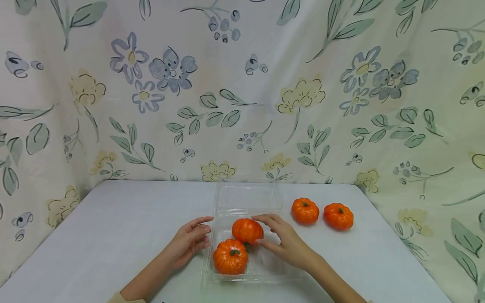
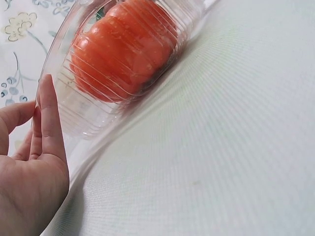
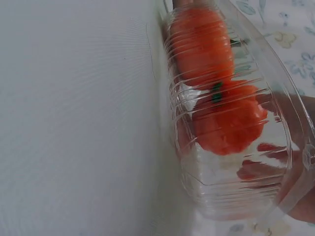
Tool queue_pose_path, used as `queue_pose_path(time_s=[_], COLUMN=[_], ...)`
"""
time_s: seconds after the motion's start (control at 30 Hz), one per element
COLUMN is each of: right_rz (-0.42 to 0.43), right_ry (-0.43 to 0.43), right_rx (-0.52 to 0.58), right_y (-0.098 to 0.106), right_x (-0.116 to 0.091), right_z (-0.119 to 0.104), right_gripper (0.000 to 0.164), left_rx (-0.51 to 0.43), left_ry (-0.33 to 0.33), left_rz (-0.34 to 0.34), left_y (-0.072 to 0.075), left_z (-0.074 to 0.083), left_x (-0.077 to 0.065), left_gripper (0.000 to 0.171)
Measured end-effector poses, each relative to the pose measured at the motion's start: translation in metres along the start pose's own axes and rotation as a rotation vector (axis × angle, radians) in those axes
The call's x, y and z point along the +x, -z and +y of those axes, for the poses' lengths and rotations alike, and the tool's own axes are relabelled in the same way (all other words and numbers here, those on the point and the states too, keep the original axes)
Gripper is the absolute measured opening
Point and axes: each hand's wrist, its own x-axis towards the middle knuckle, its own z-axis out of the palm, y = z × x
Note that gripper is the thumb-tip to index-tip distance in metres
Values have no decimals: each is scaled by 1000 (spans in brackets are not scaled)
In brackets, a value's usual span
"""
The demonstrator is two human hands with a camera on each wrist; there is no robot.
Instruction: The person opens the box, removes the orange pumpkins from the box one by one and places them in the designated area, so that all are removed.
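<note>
Pumpkin, orange and apparently tipped on its side, sits within the curve of a person's right hand; fingers arch by its far right side and the thumb lies near its front, but from where I stand I cannot tell whether they squeeze it or only touch. It is inside a clear plastic box. Just nearer and left of that grip, a second pumpkin sits stem up. Farther left, the left hand has fingers loosely extended, tips at the box's side, with no grip visible. Beyond the grip, the clear lid is folded back; to its right, a third pumpkin and a fourth pumpkin rest on the white table. Letting go abruptly might roll the tipped pumpkin against its neighbour; pushing sideways could slide or buckle the thin-looking box, so lightly steadied.
</note>
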Motion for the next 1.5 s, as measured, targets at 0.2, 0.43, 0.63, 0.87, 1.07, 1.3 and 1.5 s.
queue_pose_path(time_s=[0.2, 0.43, 0.63, 0.87, 1.07, 1.3, 1.5], right_rz=[-27, -43, -64, -76, -76, -66, -39], right_ry=[0, -27, -45, -27, -14, -28, -23], right_rx=[-9, 14, 19, -9, -21, -4, 5], right_y=[-4, -5, -6, -9, -10, -10, -10], right_x=[1, 1, 4, 11, 16, 19, 17], right_z=[-1, -1, -3, -4, -3, -2, -1], right_gripper=[53, 53, 53, 55, 54, 52, 52], left_rx=[-1, -11, -19, -23, -19, -7, -8], left_ry=[5, 14, 11, 11, 12, 4, -4], left_rz=[14, 11, 8, 10, 13, 11, 2], left_y=[1, 1, 2, 2, 1, 1, 1], left_z=[1, 0, -1, -1, -1, -1, -1], left_x=[0, 1, 1, 0, 0, 0, 0], left_gripper=[42, 43, 42, 42, 42, 41, 39])
